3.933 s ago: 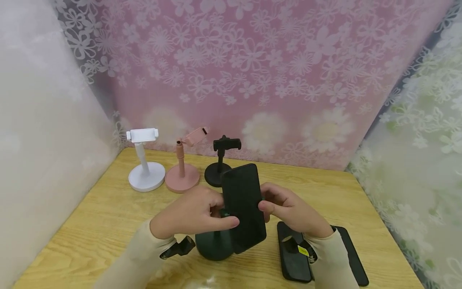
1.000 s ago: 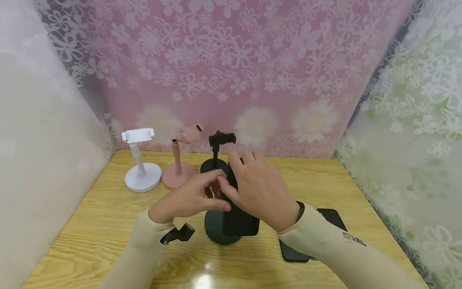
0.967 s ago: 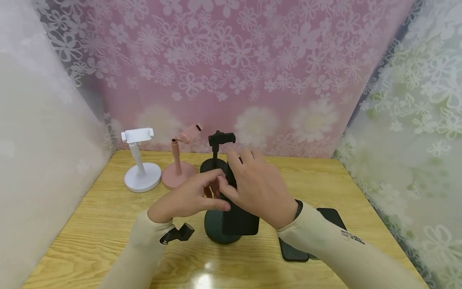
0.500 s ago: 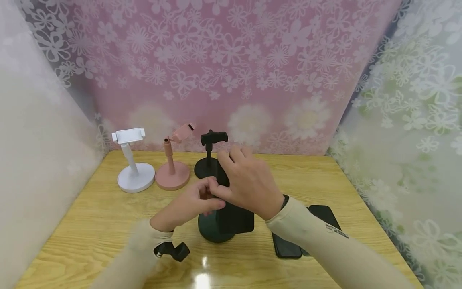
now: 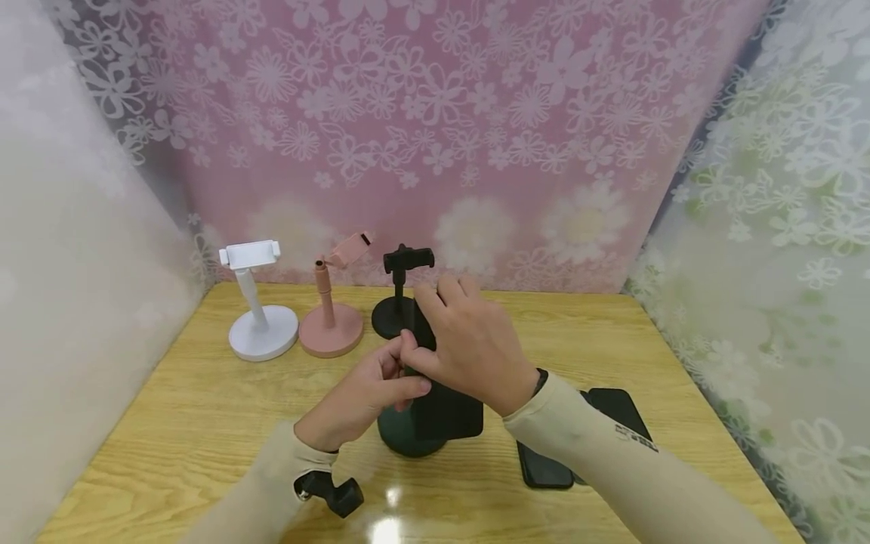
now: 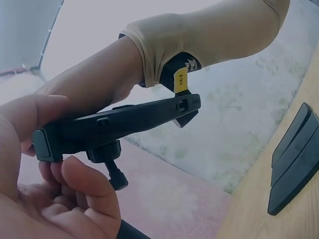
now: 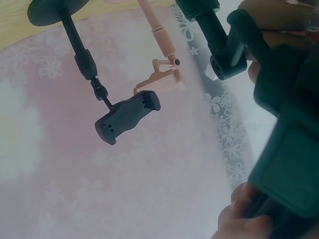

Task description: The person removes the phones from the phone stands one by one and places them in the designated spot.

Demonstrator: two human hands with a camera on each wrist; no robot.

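A black phone [image 5: 448, 415] sits tilted in the clamp of a dark green phone stand [image 5: 411, 437], whose round base shows below it. My right hand [image 5: 476, 344] grips the phone from above, fingers over its far edge and thumb at its left edge. My left hand [image 5: 370, 393] is at the left edge, its fingertips meeting the right thumb. In the left wrist view its thumb and curled fingers pinch the clamp's end [image 6: 47, 144], and the stand's joint [image 6: 105, 152] shows beneath. The right wrist view shows the green clamp back [image 7: 294, 154] from below.
Along the back of the wooden table [image 5: 170, 423] stand three phone stands: white [image 5: 263, 332], pink [image 5: 331, 330] and black [image 5: 390, 316]. Two more black phones [image 5: 547, 468] lie at the right, partly under my right sleeve. Patterned curtains enclose three sides.
Since the oldest frame my right hand has moved from the phone's right edge to over its top, and the phone has turned. Lately my left fingers have drawn closer onto the left edge.
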